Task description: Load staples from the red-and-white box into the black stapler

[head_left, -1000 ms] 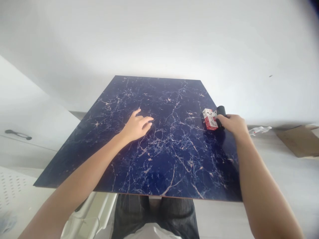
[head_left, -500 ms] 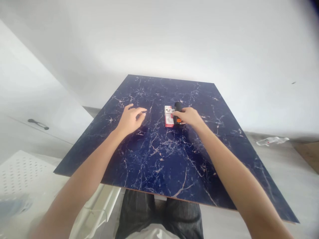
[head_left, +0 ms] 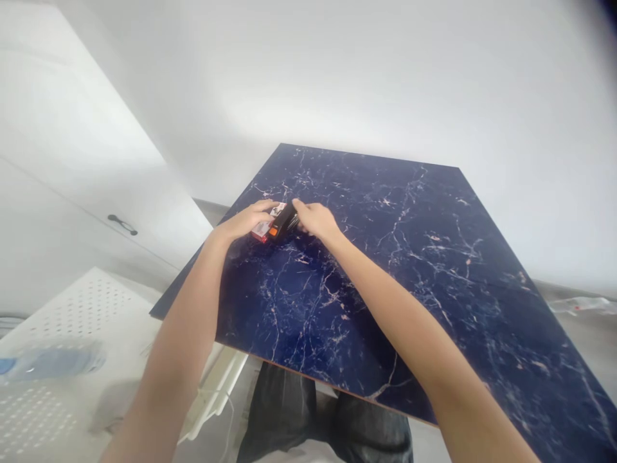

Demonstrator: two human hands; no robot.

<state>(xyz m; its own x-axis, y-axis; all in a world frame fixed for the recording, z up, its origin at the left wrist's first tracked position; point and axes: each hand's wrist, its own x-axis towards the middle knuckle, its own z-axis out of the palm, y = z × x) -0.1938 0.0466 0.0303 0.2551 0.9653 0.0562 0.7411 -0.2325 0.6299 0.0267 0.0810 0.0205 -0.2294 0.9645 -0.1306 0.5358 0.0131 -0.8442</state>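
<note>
A small red-and-white box (head_left: 261, 233) and a long black stapler-like tool with an orange patch (head_left: 283, 220) lie side by side at a slant on the dark blue marbled tabletop (head_left: 337, 308), left of its middle. My left hand (head_left: 248, 220) is on the box from the left, fingers and thumb curled over it and hiding part of it. From the right, my right hand (head_left: 315, 218) grips the black tool, its thumb at the far end and its other fingers partly hidden beneath. A shiny, metal-looking part shows along the tool's right side.
A white perforated surface (head_left: 91, 289) stands low on the left, with a clear plastic bottle (head_left: 58, 361) lying on it. Behind is a white cabinet front with a dark handle (head_left: 123, 224). Clear plastic wrapping (head_left: 583, 305) lies beyond the table's right edge.
The view has swung to the right. The box and black tool now lie further left on the table and at a slant. My left hand, apart from them before, is now on the box.
</note>
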